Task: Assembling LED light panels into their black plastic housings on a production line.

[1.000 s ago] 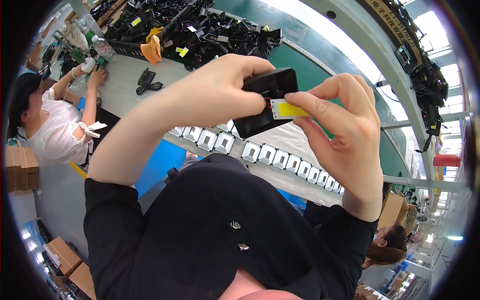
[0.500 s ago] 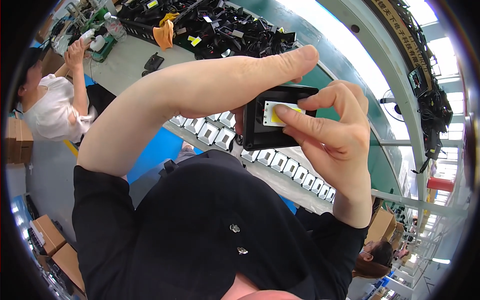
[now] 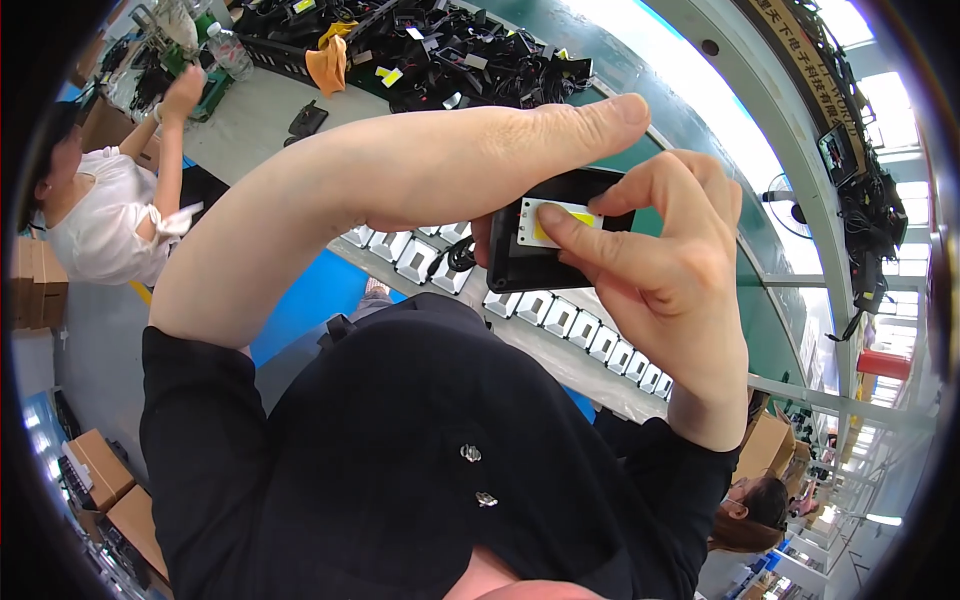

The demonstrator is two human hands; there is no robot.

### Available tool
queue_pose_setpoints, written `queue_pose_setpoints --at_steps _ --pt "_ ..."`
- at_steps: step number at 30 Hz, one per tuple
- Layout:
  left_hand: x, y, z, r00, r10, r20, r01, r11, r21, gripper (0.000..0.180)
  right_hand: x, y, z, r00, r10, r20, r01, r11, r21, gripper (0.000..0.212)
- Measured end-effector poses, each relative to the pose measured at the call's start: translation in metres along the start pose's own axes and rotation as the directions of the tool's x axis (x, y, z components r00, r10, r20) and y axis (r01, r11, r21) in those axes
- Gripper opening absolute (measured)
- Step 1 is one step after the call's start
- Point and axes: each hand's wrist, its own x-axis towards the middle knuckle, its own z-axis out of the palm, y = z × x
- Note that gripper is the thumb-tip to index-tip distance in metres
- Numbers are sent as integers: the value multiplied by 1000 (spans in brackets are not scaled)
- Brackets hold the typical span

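Observation:
My left hand [image 3: 575, 135] is wrapped around a black rectangular lamp housing [image 3: 512, 276], its thumb stretched along the far side and its other fingers mostly hidden behind. My right hand [image 3: 668, 250] pinches a small white LED board [image 3: 527, 224] with a yellow panel, the thumb lying across its face. The board is over the open inside of the housing; whether it touches the bottom cannot be made out. A black cable [image 3: 459, 256] shows just left of the housing.
White-faced lamp frames [image 3: 560, 322] stand in a row on the bench below my hands. Beyond lies a heap of black lamp parts and cables [image 3: 450, 50], with an orange cloth [image 3: 327, 66] beside it. At left a co-worker in white [image 3: 105, 215] works near a plastic bottle [image 3: 228, 52].
The LED board has moved slightly left and up with my right thumb, and the housing has tilted a little. A black cable now shows beside it. The co-worker's hands have shifted.

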Motion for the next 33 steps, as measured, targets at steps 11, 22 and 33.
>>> queue_pose_setpoints --at_steps 11,22,33 --pt "-6 -18 -4 983 180 20 -147 854 -499 54 -5 18 0 996 50 -79 -47 998 33 35" --pt "-34 -9 43 969 127 -212 -197 915 -352 53 -10 3 -5 993 87 -77 -77 990 118 28" --pt "-22 -24 47 931 131 -340 -276 863 -423 44 -7 4 -10 995 82 51 -90 978 190 30"
